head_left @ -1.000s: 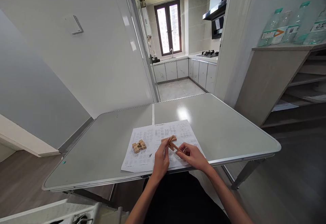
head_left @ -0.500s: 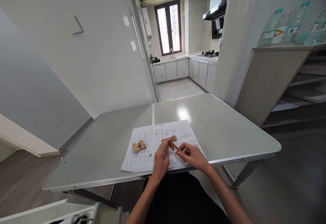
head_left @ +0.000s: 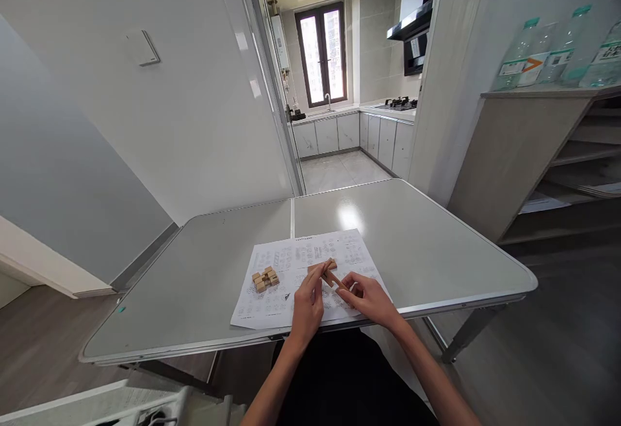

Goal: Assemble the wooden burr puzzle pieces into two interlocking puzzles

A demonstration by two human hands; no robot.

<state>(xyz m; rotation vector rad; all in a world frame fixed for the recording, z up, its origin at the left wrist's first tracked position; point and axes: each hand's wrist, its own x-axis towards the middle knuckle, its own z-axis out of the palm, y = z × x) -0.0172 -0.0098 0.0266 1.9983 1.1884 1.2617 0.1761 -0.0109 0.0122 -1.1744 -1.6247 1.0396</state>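
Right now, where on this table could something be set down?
Free: tabletop from the paper to the right rim, and leftward to the small green piece. Crowded: the paper, with block cluster, wooden pieces, left hand, right hand.

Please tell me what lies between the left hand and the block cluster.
In the head view, part of the printed sheet lies between the left hand and the block cluster.

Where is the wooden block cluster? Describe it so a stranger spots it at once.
On the grey table lies a white printed sheet. Near the sheet's left edge, left of the left hand, sits the wooden block cluster. Unlike the longer wooden piece held nearby, it is a squat, knobbly group of short blocks.
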